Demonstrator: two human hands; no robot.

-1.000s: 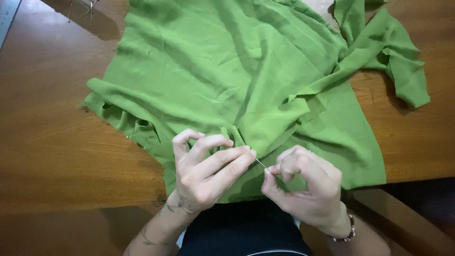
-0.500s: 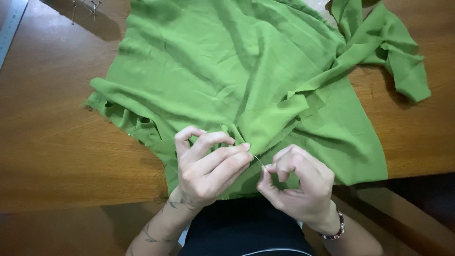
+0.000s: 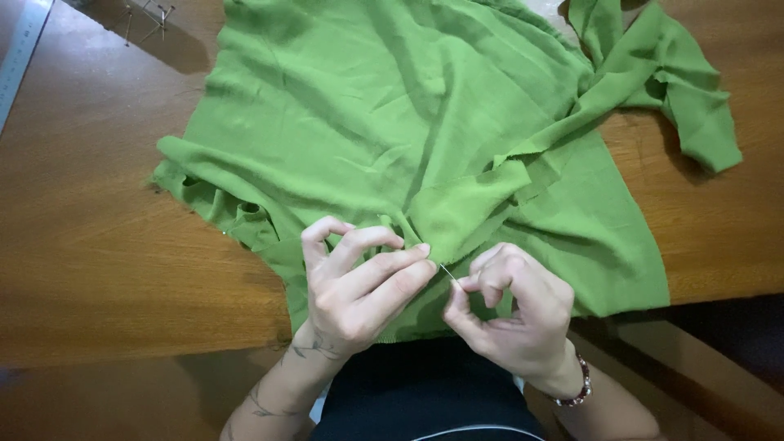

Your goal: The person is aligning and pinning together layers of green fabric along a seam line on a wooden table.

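The left hand [image 3: 359, 286] pinched a fold of the green cloth [image 3: 425, 147] on the table [image 3: 98, 245]; the right hand [image 3: 510, 314] gripped a needle [image 3: 448, 273] at the fold.

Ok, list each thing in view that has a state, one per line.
Green cloth: spread on the wooden table, wrinkled, folded near the hands.
Needle: pinched by the right hand, tip at the cloth.
Left hand: fingers pressing the cloth fold.
Pins: loose on the table's far left.
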